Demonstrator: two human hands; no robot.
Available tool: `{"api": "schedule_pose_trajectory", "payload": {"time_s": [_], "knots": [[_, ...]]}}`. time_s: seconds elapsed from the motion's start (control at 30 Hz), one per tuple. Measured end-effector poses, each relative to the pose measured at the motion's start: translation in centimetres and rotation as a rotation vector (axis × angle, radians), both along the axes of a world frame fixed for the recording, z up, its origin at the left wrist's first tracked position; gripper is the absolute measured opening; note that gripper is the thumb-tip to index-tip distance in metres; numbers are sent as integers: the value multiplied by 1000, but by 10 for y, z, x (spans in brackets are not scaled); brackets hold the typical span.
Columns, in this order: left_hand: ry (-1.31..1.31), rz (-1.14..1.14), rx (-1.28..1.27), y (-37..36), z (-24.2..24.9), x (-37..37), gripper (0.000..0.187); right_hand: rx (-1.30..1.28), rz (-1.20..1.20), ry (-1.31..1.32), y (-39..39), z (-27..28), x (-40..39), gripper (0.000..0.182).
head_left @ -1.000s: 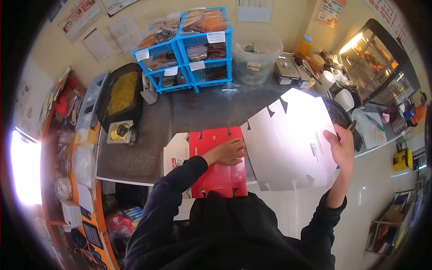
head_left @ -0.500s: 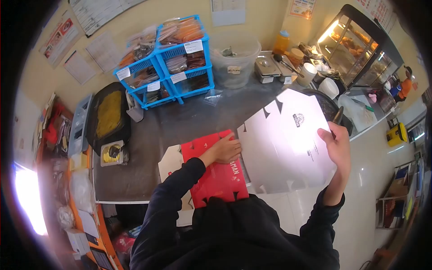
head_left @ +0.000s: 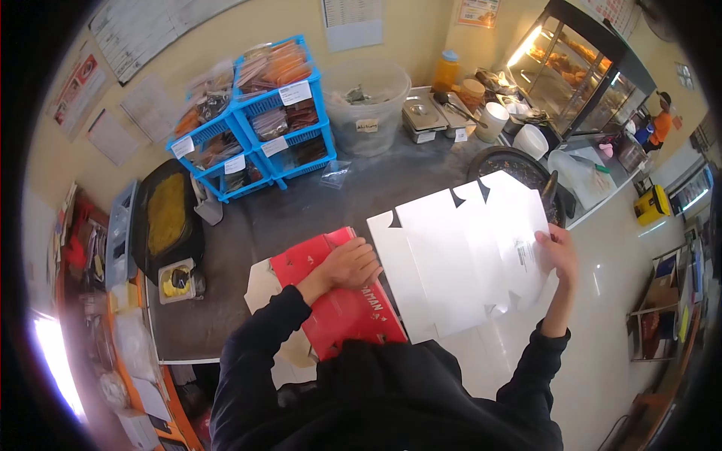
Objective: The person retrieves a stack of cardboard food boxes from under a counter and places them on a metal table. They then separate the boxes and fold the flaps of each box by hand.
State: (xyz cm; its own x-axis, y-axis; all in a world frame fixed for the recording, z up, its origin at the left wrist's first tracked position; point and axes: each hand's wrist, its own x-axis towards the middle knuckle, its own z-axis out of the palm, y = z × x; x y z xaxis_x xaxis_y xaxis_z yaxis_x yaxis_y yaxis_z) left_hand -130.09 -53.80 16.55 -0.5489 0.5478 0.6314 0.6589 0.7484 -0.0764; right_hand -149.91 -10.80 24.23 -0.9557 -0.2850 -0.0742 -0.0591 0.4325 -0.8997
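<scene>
My left hand (head_left: 350, 264) lies on a red printed cardboard box blank (head_left: 342, 319), with its fingers curled at the blank's right edge. Below the red blank, a cream cardboard piece (head_left: 262, 289) sticks out to the left. Grasping the right edge of a large white cardboard sheet (head_left: 444, 255) is my right hand (head_left: 558, 252), its fingertips partly behind the sheet. This white sheet has fold lines, dark notches along its top edge and small print near my right hand. Its left edge is close to my left hand.
Blue stacked baskets (head_left: 289, 120) with packets stand at the back, beside a clear tub (head_left: 368, 113). A black tray (head_left: 167, 214) and a small open container (head_left: 180, 282) are on the left. A dark stone mortar (head_left: 492, 159) sits behind the white sheet. Farther right are a heated display cabinet (head_left: 579, 75) and another person (head_left: 660, 124).
The white sheet has turned, showing its fold lines more, and the logo on it is no longer visible. My left hand's fingers are more curled. The whole view has shifted slightly.
</scene>
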Motion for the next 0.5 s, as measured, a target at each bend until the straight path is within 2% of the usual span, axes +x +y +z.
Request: {"api": "schedule_pose_trajectory", "payload": {"time_s": [0.2,0.33,0.5], "knots": [[93,-18,9,0,18,20,16,3,-8,-66,-14,-30,-14,15],[139,-29,-19,0,26,30,12,12,-9,-9,-27,-58,-23,15],[202,-32,-69,5,38,48,10,36,92,110,-37,-67,-37,14]]}}
